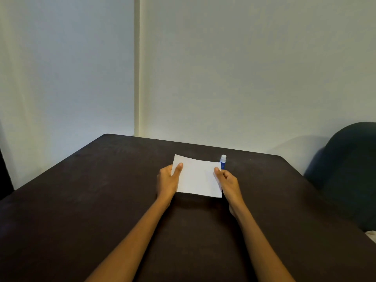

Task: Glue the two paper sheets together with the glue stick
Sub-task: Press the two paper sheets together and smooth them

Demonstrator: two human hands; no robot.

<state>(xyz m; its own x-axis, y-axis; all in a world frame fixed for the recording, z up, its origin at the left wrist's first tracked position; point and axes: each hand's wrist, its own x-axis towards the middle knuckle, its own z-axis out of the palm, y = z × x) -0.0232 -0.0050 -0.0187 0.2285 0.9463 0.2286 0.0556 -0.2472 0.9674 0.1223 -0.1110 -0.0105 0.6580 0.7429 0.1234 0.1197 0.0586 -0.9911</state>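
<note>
A white paper sheet [198, 177] is held a little above the dark table [101, 190], tilted toward me. My left hand [168, 180] pinches its left edge, thumb on top. My right hand [226, 180] pinches its right edge. I cannot tell whether this is one sheet or two stacked. A blue glue stick [223, 162] with a white cap stands upright on the table just behind the paper's right corner, close to my right fingers but not touched.
A dark blue chair back [350, 169] rises at the table's right edge. Pale walls stand behind the table's far edge. A small white scrap [371, 235] shows at the far right by the table edge.
</note>
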